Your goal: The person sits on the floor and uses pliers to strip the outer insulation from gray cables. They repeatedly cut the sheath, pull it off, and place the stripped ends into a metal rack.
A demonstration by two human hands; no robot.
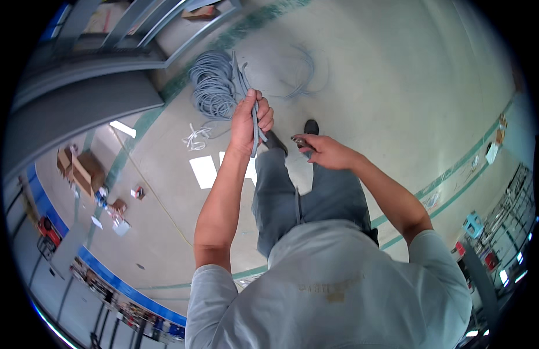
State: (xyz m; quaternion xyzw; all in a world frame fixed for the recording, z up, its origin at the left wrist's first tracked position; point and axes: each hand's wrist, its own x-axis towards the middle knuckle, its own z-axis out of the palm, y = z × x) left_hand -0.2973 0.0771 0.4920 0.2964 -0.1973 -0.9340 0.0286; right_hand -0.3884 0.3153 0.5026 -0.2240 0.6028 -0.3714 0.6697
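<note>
My left hand (250,121) is raised in front of me and closed around a bundle of grey cable strands (255,125). The strands stick up above the fist and hang down below it. They lead toward a large grey cable coil (213,85) lying on the floor ahead. My right hand (323,150) is lower and to the right, closed on a small dark tool (301,141) whose shape is hard to make out. Below both hands I see my grey trousers and dark shoes.
A loose loop of grey cable (304,78) lies on the pale floor beyond the coil. White cable scraps (195,138) and white sheets (204,171) lie at left. Cardboard boxes (83,168) sit farther left beside metal shelving (89,64). Green floor lines (456,174) run at right.
</note>
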